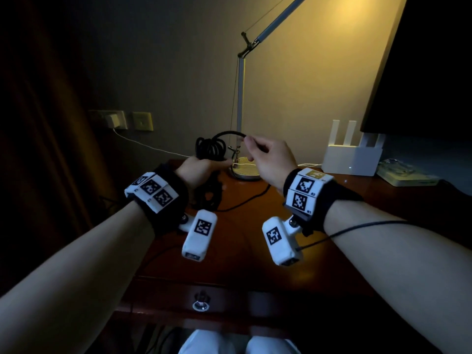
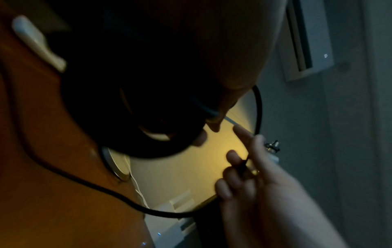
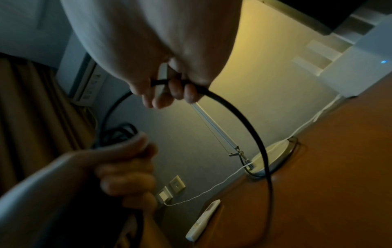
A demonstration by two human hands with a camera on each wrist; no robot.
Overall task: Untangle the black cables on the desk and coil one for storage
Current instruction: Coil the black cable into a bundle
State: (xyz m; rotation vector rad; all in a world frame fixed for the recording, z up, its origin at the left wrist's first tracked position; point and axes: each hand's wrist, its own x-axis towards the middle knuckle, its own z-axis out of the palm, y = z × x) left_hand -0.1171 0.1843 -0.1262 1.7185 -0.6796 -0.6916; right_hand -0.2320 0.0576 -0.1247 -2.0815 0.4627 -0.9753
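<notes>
Your left hand (image 1: 196, 169) fisted round coiled black cable (image 1: 210, 146), held above worktop (image 1: 332, 215) near far edge. Your right hand (image 1: 268, 159) pinches loose stretch, arcing from coil. Slack trails down onto worktop beside desk lamp base (image 1: 245, 172).

Both forearms are bare, with no sleeves. Each wrist wears a wide black band (image 1: 168, 200) carrying white blocks printed with black square fiducial markers; the right band (image 1: 332, 198) also has one yellowish block on top. A white, rounded camera pod (image 1: 200, 235) with its own marker hangs under the left wrist on a small screwed joint, and a matching pod (image 1: 279, 241) hangs under the right, trailing a thin black wire (image 1: 357, 227) across the forearm. White trousers (image 1: 237, 343) cover the knees.
</notes>
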